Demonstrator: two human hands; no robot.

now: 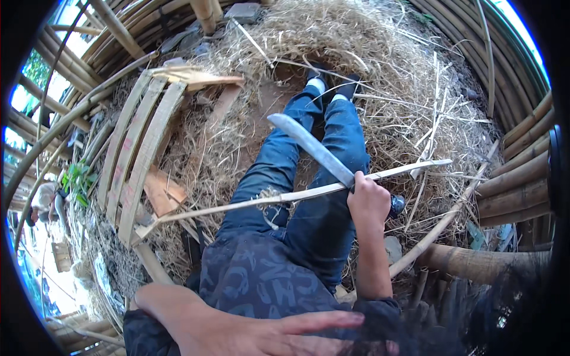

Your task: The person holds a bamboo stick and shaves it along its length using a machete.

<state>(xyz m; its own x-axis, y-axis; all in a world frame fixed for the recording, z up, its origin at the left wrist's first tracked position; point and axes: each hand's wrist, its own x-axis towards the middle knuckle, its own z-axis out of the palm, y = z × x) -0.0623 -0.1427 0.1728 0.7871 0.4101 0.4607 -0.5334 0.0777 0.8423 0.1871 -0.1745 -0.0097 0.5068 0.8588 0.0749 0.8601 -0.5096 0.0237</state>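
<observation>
My right hand [369,203] is wrapped round the dark handle of a machete [313,147], whose broad grey blade slants up and left above my thighs. A long pale split bamboo strip [267,201] lies across my legs and passes by the base of the blade. Whether my right fingers touch the strip too, I cannot tell. Close to the camera at the lower edge, my left hand [255,332] is open, fingers stretched to the right, holding nothing. Part of it runs out of the picture.
Three flat wooden slats [151,154] of a crate-like piece stand at the left, beside an orange-brown wood scrap [163,191]. Shavings [392,95] cover the ground round my legs. Bamboo poles [469,261] lie at the right. At the far left another person [44,199] is partly visible.
</observation>
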